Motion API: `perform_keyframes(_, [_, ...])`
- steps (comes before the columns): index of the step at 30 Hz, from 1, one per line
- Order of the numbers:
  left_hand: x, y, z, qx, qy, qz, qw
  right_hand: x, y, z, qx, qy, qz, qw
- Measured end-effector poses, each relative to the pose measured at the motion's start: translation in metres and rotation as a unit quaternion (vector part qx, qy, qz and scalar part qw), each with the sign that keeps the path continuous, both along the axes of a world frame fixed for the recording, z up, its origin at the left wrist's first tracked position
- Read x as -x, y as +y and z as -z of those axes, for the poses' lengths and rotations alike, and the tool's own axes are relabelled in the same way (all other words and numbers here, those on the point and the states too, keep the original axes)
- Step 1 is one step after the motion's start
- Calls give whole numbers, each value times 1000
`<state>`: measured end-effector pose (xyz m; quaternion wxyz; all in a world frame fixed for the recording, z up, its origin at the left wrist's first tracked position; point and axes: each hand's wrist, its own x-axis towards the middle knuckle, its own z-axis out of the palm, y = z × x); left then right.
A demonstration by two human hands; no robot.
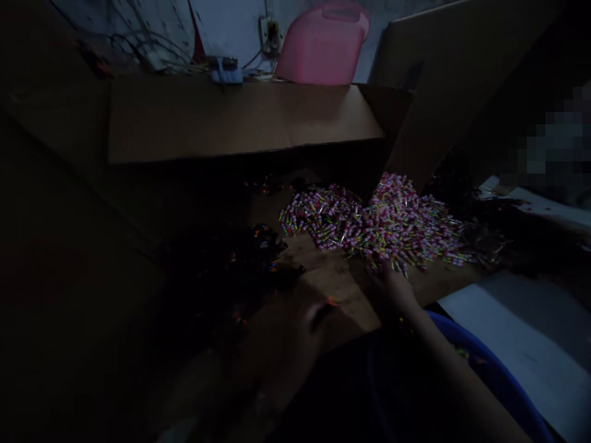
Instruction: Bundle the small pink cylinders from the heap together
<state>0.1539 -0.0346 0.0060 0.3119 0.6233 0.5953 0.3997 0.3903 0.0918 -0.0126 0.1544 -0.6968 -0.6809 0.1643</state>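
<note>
Small pieces point(410, 227) reached by the right hand point(392, 284)!
Finger spread can't be told there or on the blurred left hand point(313, 317); pieces could be swept off the desk point(327, 264) by haste.

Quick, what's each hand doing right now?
Left hand: blurred, small reddish thing by its fingers, grip unclear.
Right hand: at the colorful pile's near edge, too dark to tell if closed.

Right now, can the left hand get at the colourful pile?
Likely yes: bare wooden surface separates the blurred left hand from the pile; the right hand sits off to one side.
</note>
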Motion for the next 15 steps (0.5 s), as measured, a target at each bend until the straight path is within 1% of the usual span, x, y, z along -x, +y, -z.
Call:
perform_keyframes(1, [-32,-1,-2,29,-78,25,996,2,3,-2,22,-70,-7,997])
perform_keyframes(3, [-88,-1,0,78,-173,115,975,6,7,-6,33,-163,-19,986])
perform_keyframes(4, [-109,-1,4,106,-210,120,965,7,9,-7,29,-185,-29,982])
perform_keyframes(5, [-124,1,8,141,-238,114,954,7,11,-8,26,-197,-37,979])
perform_keyframes(6, [-132,2,13,166,-255,101,947,8,13,-9,25,-204,-44,978])
perform_keyframes(7, [-132,3,16,182,-265,85,943,8,14,-9,28,-208,-53,976])
perform_keyframes(8, [-126,5,19,187,-269,72,942,9,16,-9,32,-210,-62,975])
perform_keyframes(9, [-115,7,21,183,-269,64,943,9,17,-8,36,-212,-68,974])
perform_keyframes(12, [-62,11,23,170,-260,24,950,8,15,-8,44,-223,-64,972])
perform_keyframes(14, [-26,13,24,169,-236,-35,956,6,10,-9,49,-223,-47,972])
perform_keyframes(15, [-10,13,24,156,-212,-57,963,5,7,-9,48,-198,-39,978])
